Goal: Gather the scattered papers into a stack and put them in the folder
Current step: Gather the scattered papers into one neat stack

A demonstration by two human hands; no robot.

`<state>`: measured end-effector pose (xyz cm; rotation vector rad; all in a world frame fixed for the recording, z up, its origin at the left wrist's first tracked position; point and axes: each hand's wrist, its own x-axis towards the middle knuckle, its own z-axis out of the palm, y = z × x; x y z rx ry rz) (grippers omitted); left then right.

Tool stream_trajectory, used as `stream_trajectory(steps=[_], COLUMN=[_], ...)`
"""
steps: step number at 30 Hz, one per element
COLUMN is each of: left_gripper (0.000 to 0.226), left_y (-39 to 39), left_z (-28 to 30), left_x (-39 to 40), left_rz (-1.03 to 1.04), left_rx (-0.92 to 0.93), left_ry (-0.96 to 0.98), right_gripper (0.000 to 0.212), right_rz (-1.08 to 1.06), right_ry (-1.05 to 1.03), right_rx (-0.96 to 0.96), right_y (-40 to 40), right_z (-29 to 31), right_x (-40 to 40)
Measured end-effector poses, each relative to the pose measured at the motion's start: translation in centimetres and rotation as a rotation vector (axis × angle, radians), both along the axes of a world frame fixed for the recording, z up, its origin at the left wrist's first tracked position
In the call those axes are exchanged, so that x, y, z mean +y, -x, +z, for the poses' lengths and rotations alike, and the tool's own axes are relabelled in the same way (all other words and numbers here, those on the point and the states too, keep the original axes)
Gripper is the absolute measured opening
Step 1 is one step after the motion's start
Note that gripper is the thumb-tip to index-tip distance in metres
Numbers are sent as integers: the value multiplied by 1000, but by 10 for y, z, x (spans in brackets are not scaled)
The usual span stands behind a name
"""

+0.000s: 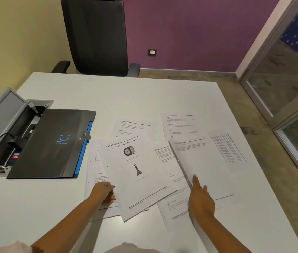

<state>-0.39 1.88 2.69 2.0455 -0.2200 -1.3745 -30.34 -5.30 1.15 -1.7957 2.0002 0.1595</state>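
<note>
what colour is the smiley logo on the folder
Blue, printed on the black folder; it shows clearly in the head view.

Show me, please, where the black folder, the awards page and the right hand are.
black folder (53, 143): head view, middle of its closed cover.
awards page (137, 172): head view, centre of the sheet, held by the left hand (102, 190).
right hand (200, 198): head view, back of the hand.

Both bare forearms reaching forward from the lower edge, left hand (103, 191) curling its fingers with the thumb on top, pinching at its fingertips, right hand (200, 198) lying flat and relaxed, palm down, fingers pointing straight ahead, hands set well apart
</note>
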Motion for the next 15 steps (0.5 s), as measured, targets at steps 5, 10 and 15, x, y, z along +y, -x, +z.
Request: stream_trajectory(steps=[5, 10, 15], left_gripper=[15, 15, 36], left_y=[-1, 1, 13], left_z=[-3, -2, 10], left_x=[-2, -6, -5], left_rz=[55, 99, 267], left_rx=[37, 51, 174], left_ry=[-24, -26, 190], right_gripper=[69, 58, 58], right_rz=[290, 475, 612], right_ry=[160, 95, -208], right_rx=[14, -119, -381], right_y=[-37, -90, -126], right_z=[12, 24, 30], right_x=[-9, 0, 23])
